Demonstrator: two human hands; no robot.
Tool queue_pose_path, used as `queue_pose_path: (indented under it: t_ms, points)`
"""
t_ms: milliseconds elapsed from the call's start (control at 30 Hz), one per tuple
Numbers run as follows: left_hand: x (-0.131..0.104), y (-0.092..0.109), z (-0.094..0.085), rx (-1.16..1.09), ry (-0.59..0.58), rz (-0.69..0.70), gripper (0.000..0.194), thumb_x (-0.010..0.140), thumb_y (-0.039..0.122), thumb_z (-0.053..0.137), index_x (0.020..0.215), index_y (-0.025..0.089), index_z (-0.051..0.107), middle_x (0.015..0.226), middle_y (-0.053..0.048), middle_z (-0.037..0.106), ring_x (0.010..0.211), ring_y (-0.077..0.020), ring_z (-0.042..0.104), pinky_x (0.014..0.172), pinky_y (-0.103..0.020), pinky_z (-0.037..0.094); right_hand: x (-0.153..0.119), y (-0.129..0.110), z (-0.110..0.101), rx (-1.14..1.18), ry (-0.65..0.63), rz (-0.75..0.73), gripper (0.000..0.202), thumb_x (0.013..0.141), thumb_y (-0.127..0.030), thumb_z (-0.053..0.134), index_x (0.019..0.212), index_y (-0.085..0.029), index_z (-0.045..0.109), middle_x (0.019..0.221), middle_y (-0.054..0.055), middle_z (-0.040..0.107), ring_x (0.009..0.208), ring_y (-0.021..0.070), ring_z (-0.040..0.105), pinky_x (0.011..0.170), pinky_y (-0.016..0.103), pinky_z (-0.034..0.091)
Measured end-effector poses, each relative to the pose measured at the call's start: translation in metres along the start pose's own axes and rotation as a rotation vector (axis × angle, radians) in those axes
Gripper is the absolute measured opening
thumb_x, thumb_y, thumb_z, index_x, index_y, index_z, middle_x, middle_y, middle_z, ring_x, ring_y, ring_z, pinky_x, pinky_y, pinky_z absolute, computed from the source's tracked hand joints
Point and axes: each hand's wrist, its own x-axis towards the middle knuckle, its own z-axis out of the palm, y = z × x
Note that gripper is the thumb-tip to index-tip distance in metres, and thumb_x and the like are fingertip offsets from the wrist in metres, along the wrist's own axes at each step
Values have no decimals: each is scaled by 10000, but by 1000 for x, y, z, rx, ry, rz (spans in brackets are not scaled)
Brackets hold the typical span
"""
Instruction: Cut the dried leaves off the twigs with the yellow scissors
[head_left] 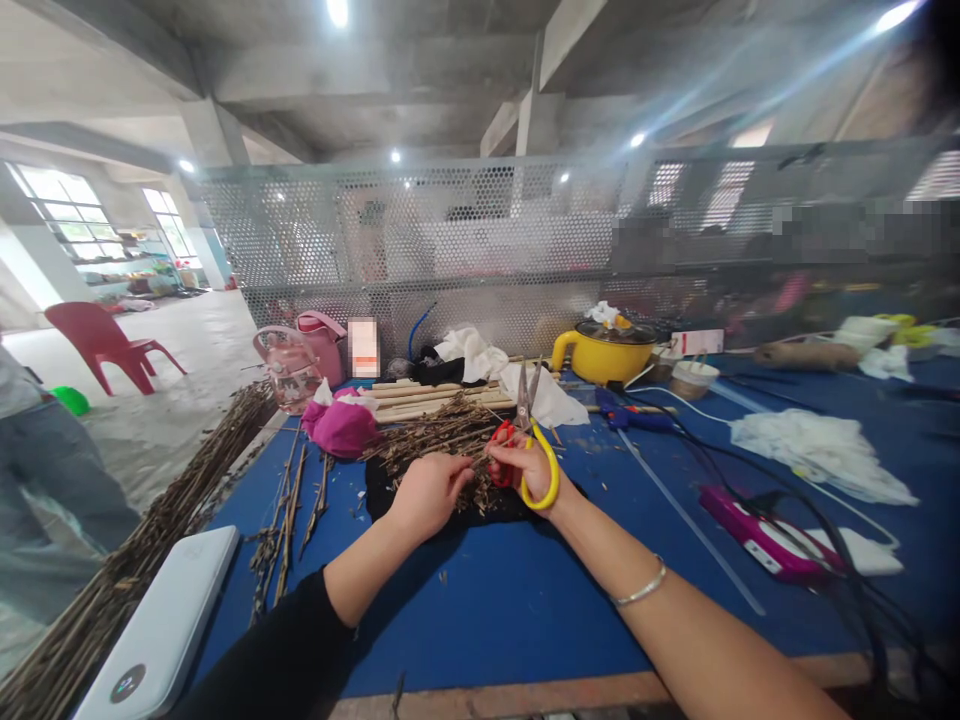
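Note:
In my right hand is a pair of scissors with one red and one yellow handle, its blades pointing up and slightly parted. Close beside it, my left hand is closed in a pinch; whatever lies between its fingertips is too small to make out. Both hands are above a black cloth strewn with bits of dry plant. Behind them lies a pile of dried brown stems. A few loose dried stems rest to the left on the blue tabletop.
A long bundle of dried stalks and a white power bank line the left edge. Wooden sticks, a purple cloth and a yellow pot stand behind. Rightward are a blue glue gun, cables and a magenta device.

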Motion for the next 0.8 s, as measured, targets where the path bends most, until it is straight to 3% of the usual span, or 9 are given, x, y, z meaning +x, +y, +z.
queue_pose_path:
  t_ms: [100,233,433,600,700,800]
  points:
    - [-1,-1,6,-77,-12,-67,248,839,258,447,831,193,687,740,-32,680,647,-149,572,616,-234,386,0,4,5,-47,-4,-17,374,514,-344,771,702,-176,495,682,-20,618,470,78,515,419,197,396]
    - [0,1,11,-272,11,-131,232,810,259,476,831,193,698,716,-10,675,645,-138,561,619,-221,381,0,7,10,-107,-2,-36,346,543,-344,753,690,-181,486,617,-31,588,460,83,499,413,198,373]
    - [2,2,16,-633,48,-396,257,749,353,541,743,133,674,559,1,582,467,-91,444,459,-204,327,1,11,12,-222,20,-148,296,533,-293,705,688,-200,471,604,-47,562,487,108,504,471,244,399]
    - [4,-7,21,-905,129,-516,315,682,424,605,761,120,632,596,4,571,458,-72,450,444,-196,336,5,9,7,-346,92,-232,260,547,-271,679,651,-212,447,534,-59,513,485,123,491,487,261,400]
    - [3,-12,19,-913,115,-544,332,657,431,623,776,121,625,583,17,555,435,-60,420,431,-194,324,7,9,1,-434,122,-283,247,554,-282,695,647,-206,479,620,-23,568,538,133,518,532,273,426]
    - [0,-12,13,-736,72,-510,303,659,401,624,775,123,641,548,28,537,428,-55,390,420,-189,298,8,8,-3,-551,157,-353,281,585,-378,696,697,-200,508,807,33,628,589,143,557,569,291,458]
